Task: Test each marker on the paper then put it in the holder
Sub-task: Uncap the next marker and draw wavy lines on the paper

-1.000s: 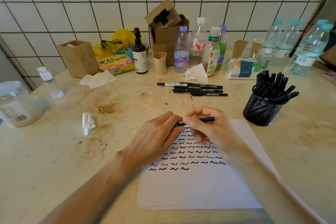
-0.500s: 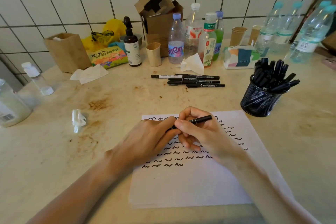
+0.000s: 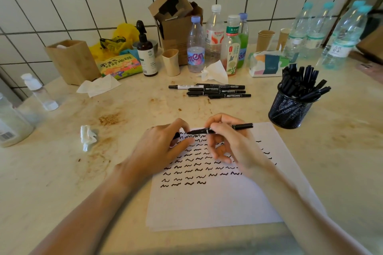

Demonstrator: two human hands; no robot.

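My right hand (image 3: pixel 229 143) grips a black marker (image 3: pixel 241 126) held level above the top of the white paper (image 3: pixel 211 205), which carries rows of black squiggles. The marker's bare tip points left toward my left hand (image 3: pixel 163 147). My left hand pinches the marker's black cap (image 3: pixel 176 136), a small gap away from the tip. Several more black markers (image 3: pixel 215 90) lie side by side on the table behind the paper. The black mesh holder (image 3: pixel 289 109) stands to the right of the paper, full of markers.
Bottles (image 3: pixel 195 47), a cardboard box (image 3: pixel 176 25), paper cups (image 3: pixel 266 39), a tissue pack (image 3: pixel 266 64) and a brown pump bottle (image 3: pixel 145 51) line the tiled wall. A crumpled tissue (image 3: pixel 88 136) lies left of the paper. A wooden box (image 3: pixel 72 62) and clear jars stand far left.
The cap has come off the marker: my hands were together on it, and now my left hand holds the cap apart from the bare tip.
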